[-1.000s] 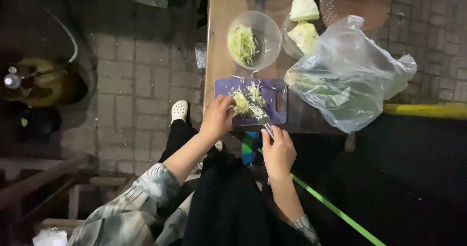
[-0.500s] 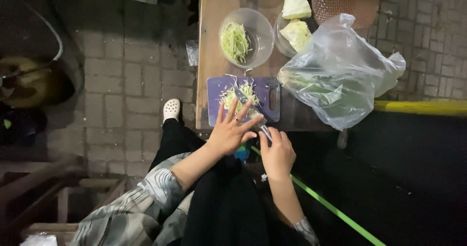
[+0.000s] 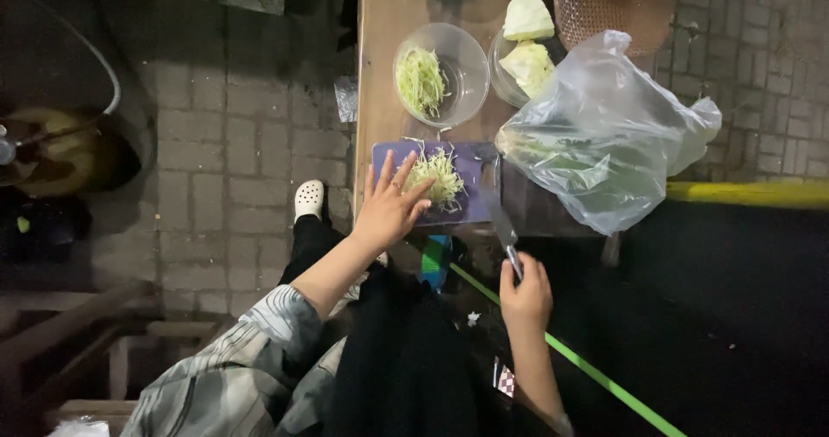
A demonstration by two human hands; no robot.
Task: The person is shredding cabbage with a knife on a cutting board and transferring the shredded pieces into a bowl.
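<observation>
Now left hand (image 3: 389,208) fingers (image 3: 404,174) splayed on shredded cabbage (image 3: 439,176).

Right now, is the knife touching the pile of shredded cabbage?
Apart. The head view shows the knife off the pile's right side, with bare purple board between them.

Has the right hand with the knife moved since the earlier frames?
Yes. The right hand has pulled the knife back off the purple cutting board, toward the body.
</observation>
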